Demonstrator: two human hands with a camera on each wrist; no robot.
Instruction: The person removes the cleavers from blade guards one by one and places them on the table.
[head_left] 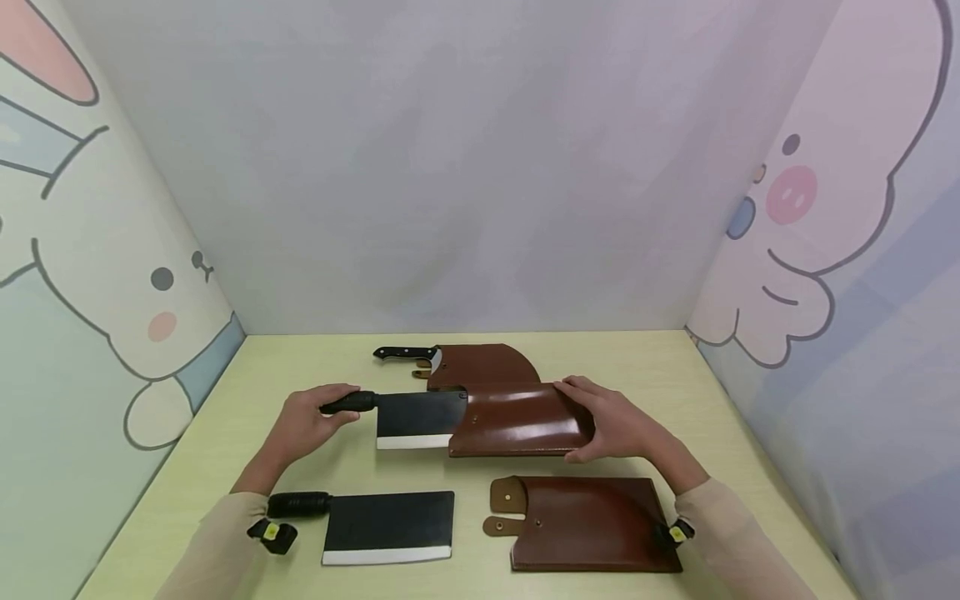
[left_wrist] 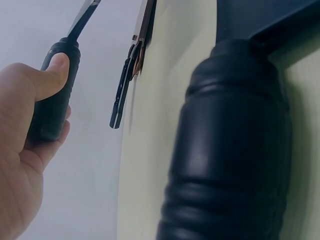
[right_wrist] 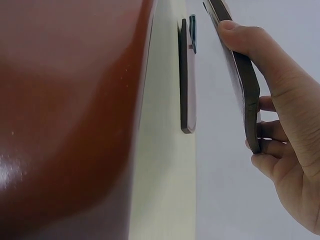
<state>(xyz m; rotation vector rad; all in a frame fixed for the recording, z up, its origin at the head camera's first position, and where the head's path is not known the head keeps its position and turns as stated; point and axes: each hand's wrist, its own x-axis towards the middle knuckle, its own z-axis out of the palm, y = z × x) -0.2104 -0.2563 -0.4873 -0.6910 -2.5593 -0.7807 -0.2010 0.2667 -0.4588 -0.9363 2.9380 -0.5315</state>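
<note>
A cleaver (head_left: 420,414) with a black handle and a pale cutting edge is partly inside a brown leather sheath (head_left: 517,421), held above the table. My left hand (head_left: 307,425) grips the cleaver's handle (left_wrist: 59,95), thumb along its side in the left wrist view. At the sheath's far right end, my right hand (head_left: 611,417) holds it between thumb and fingers; the right wrist view shows the sheath's narrow edge (right_wrist: 245,75) in that grip. The front part of the blade is hidden by the leather.
A second cleaver (head_left: 390,521) lies bare at front left. Beside it on the right is another brown sheath (head_left: 592,525) with two snap straps. Behind the held pair, a black-handled knife (head_left: 405,353) sits in a rounded brown sheath (head_left: 483,365). Printed fabric walls (head_left: 465,167) surround the table.
</note>
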